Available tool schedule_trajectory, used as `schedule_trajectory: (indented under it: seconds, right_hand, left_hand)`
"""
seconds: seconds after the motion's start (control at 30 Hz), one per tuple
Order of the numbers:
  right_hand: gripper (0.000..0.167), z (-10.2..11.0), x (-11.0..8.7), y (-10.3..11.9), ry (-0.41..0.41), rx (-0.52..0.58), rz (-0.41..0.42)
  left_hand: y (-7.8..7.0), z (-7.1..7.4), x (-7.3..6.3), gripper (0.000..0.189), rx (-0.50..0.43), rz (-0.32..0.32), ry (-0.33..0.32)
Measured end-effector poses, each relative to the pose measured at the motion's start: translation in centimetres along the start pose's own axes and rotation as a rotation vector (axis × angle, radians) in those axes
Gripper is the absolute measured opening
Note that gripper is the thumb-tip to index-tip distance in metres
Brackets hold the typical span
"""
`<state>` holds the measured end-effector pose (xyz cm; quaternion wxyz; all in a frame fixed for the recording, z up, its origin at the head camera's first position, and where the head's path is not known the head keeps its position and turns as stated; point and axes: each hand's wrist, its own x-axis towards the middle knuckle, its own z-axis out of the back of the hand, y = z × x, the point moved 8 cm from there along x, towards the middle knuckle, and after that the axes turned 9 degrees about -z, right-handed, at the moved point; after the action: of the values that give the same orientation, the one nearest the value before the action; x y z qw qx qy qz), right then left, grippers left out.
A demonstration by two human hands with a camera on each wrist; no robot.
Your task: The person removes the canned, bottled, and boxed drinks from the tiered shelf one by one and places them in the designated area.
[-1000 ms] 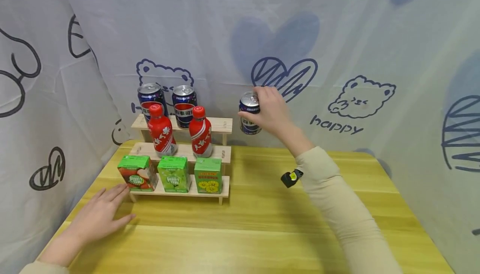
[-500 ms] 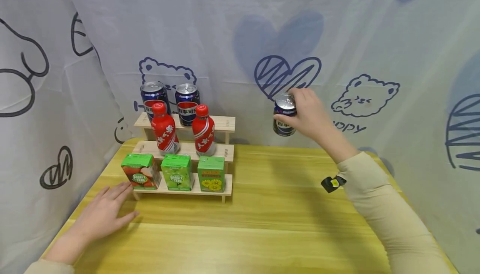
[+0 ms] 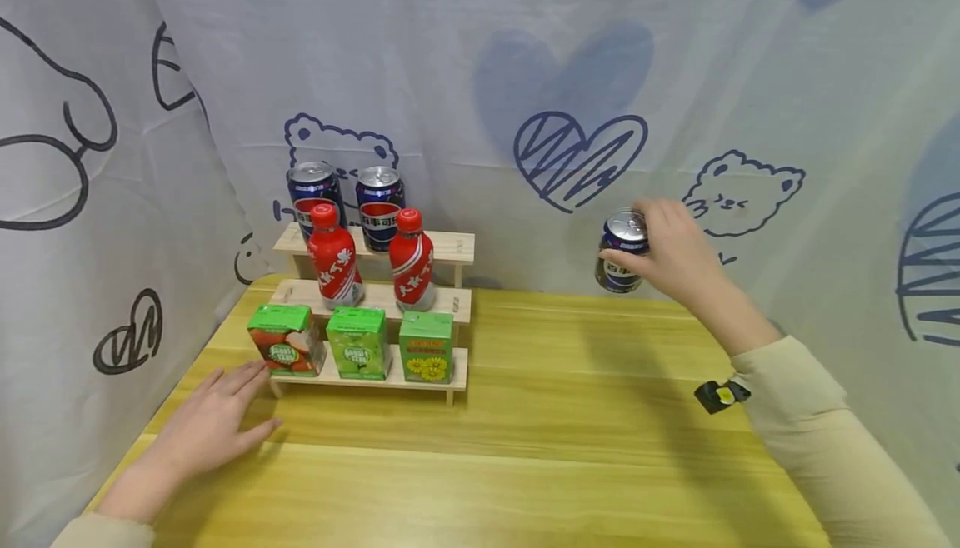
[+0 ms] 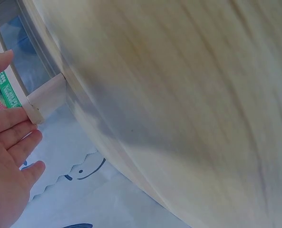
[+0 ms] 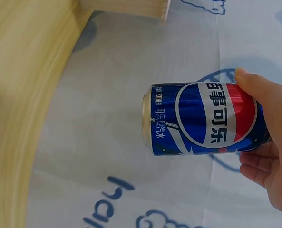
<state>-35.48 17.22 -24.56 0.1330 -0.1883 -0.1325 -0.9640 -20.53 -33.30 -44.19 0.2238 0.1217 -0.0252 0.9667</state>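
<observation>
My right hand (image 3: pixel 671 252) grips a blue soda can (image 3: pixel 622 258) around its upper part and holds it upright in the air, right of the wooden rack. The right wrist view shows the can's (image 5: pixel 205 118) red, white and blue label, with thumb and fingers on opposite sides near its top. The left hand (image 3: pixel 217 423) has its fingers extended at the rack's front left corner. In the left wrist view its fingertips touch the end of the lowest shelf (image 4: pixel 34 111), beside a green drink carton (image 4: pixel 8 91).
A three-tier rack (image 3: pixel 442 244) bears two blue cans (image 3: pixel 381 208) on top, two red bottles (image 3: pixel 412 261) mid-level, and green-topped cartons (image 3: pixel 357 344) below. It stands on a wooden table (image 3: pixel 525 448). A printed cloth (image 3: pixel 435 57) hangs behind and along both sides.
The right hand has carried the can rightward, away from the rack, and slightly down over the last half second. The left hand stays by the rack's corner. The head view has shifted slightly.
</observation>
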Motion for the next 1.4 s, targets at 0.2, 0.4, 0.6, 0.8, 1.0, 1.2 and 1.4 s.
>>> schedule_trajectory:
  seconds: [0.2,0.4,0.6,0.8,1.0,1.2,1.4]
  right_hand:
    - [0.074,-0.8,-1.2,-2.3,0.039,-0.011,-0.049]
    - [0.074,-1.6,-2.2,-4.3,0.035,0.009,-0.064]
    - [0.074,-2.9,-3.5,-6.8,0.038,0.015,-0.093]
    - [0.077,-4.3,-4.5,-9.8,0.086,0.032,-0.182]
    - [0.076,-5.4,-5.0,-12.2,0.104,0.044,-0.218]
    - [0.075,-6.6,-5.3,-14.1,0.123,0.046,-0.241]
    - [0.073,-7.7,-5.3,-15.8,0.146,0.045,-0.281]
  left_hand:
    - [0.0,-0.2,0.1,0.076,-0.006,0.005,0.019]
    - [0.2,-0.3,0.0,0.077,-0.011,0.012,0.019]
    - [0.2,-0.3,-0.1,0.077,-0.012,0.011,0.016]
    - [0.1,-0.3,0.0,0.077,-0.013,0.005,0.006]
    - [0.2,-0.3,-0.1,0.077,-0.011,0.008,0.002]
    - [0.2,-0.3,-0.1,0.076,-0.012,0.013,0.002]
    - [0.0,0.0,-0.1,0.076,-0.016,0.019,0.008]
